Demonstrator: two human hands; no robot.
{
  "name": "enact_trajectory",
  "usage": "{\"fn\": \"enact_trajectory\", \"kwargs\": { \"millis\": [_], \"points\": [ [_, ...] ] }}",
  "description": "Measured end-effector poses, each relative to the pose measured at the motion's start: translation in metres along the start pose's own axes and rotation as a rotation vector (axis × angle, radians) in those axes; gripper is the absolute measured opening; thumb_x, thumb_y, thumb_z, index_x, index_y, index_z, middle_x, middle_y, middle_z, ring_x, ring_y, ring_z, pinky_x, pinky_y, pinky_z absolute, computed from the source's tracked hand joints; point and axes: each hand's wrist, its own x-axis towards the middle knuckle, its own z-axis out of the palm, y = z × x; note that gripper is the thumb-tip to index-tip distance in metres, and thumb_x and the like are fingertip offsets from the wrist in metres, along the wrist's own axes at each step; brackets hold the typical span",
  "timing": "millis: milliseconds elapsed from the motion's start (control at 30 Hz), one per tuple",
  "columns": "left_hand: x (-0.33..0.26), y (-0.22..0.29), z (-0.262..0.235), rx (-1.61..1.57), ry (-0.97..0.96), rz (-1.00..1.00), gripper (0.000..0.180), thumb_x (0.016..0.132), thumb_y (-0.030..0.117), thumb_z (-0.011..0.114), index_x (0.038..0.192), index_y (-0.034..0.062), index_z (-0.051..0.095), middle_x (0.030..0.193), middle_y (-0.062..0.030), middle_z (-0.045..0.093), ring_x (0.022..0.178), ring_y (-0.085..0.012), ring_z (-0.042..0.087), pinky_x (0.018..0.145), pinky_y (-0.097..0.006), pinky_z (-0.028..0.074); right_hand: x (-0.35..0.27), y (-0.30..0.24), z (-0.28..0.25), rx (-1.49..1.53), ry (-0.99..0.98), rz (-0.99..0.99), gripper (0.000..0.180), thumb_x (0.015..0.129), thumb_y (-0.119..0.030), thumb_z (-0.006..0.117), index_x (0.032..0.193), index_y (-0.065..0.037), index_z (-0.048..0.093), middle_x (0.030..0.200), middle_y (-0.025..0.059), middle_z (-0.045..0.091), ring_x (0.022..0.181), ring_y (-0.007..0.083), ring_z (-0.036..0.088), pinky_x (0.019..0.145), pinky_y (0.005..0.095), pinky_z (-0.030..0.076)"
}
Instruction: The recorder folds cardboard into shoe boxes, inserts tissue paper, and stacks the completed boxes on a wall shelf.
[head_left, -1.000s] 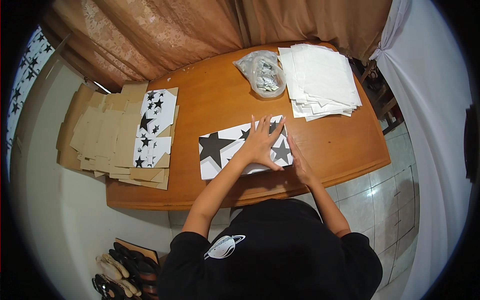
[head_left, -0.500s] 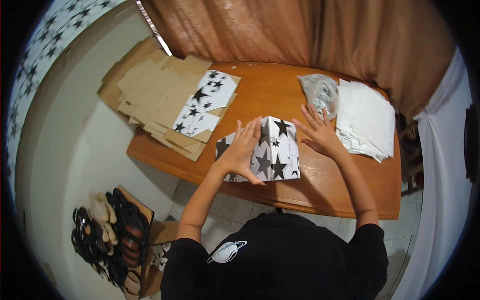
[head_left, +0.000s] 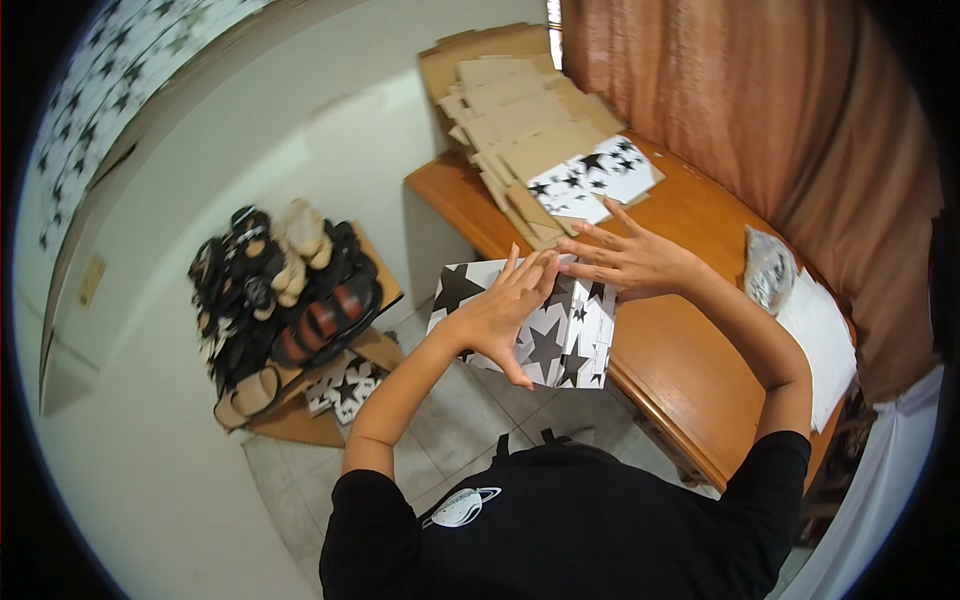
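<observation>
A closed cardboard box (head_left: 592,345), white with black and grey stars, is in front of me at the table's near left edge, partly over the floor. My left hand (head_left: 500,312) grips it across the top, the thumb on the near side and the fingers reaching to the far edge. Over the box's far right corner, my right hand (head_left: 640,262) has its fingers stretched and spread. Whether its palm touches the box, I cannot tell. A white star-printed flat sheet (head_left: 595,180) lies on the stack of flattened brown cardboard (head_left: 520,130) beyond the box.
To the left stands a wooden shoe rack (head_left: 300,425) with several sandals and shoes (head_left: 325,325) on top. Star-printed boxes (head_left: 345,388) sit below. On the wooden table (head_left: 690,370), a clear plastic bag (head_left: 768,270) and white sheets (head_left: 820,340) lie at right. A brown curtain (head_left: 750,100) hangs behind.
My view has turned left, toward the shoe rack. The box has moved leftward off the table's front with my left hand on it. My right hand has come in over the box.
</observation>
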Motion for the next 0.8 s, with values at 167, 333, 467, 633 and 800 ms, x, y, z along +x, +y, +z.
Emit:
{"fn": "enact_trajectory", "kwargs": {
  "millis": [167,333,467,633,800],
  "points": [
    [-0.075,0.042,-0.050,0.051,0.026,-0.116,0.144,0.037,0.070,0.071,0.141,0.0046,-0.003,0.142,-0.0286,0.007,0.133,-0.0429,0.006,0.102,-0.062,0.001,0.079,-0.027,-0.011,-0.004,0.271,-0.255,0.093,0.054,-0.026,0.073,0.134,-0.013,0.029,0.140,0.0027,0.034,0.130,0.0193,0.031,0.107,0.0575,0.000],
    [-0.145,0.086,-0.090,0.232,-0.046,-0.328,0.133,0.043,0.060,0.074,0.142,0.0068,0.001,0.144,-0.0255,0.006,0.134,-0.0400,0.006,0.101,-0.064,0.002,0.145,-0.057,-0.018,-0.034,0.354,-0.377,0.108,0.041,-0.033,0.077,0.136,-0.014,0.029,0.142,-0.0007,0.031,0.131,0.0126,0.027,0.107,0.0585,0.006],
    [-0.206,0.127,-0.124,0.328,0.037,-0.566,0.088,0.061,0.037,0.072,0.137,0.0157,0.033,0.146,-0.0114,0.020,0.134,-0.0336,0.016,0.102,-0.062,0.001,0.199,-0.073,-0.041,-0.077,0.463,-0.377,0.092,0.047,-0.034,0.074,0.128,-0.007,0.039,0.130,0.0043,0.045,0.125,0.0191,0.039,0.105,0.0623,0.001],
    [-0.280,0.184,-0.154,0.682,0.315,-0.816,0.064,0.068,0.030,0.069,0.127,0.0171,0.049,0.134,-0.0035,0.043,0.129,-0.0270,0.032,0.102,-0.061,-0.006,0.272,-0.098,-0.063,0.073,0.658,-0.322,0.096,0.045,-0.037,0.075,0.128,-0.006,0.038,0.128,0.0072,0.046,0.124,0.0221,0.040,0.104,0.0641,0.000],
    [-0.339,0.232,-0.185,0.972,0.595,-1.131,0.062,0.075,0.032,0.064,0.131,0.0164,0.043,0.137,-0.0047,0.038,0.129,-0.0311,0.028,0.098,-0.066,-0.002,0.349,-0.129,-0.089,0.096,0.879,-0.282,0.108,0.039,-0.047,0.075,0.131,-0.007,0.035,0.129,0.0059,0.044,0.125,0.0198,0.038,0.105,0.0632,0.001]
  ]
}}
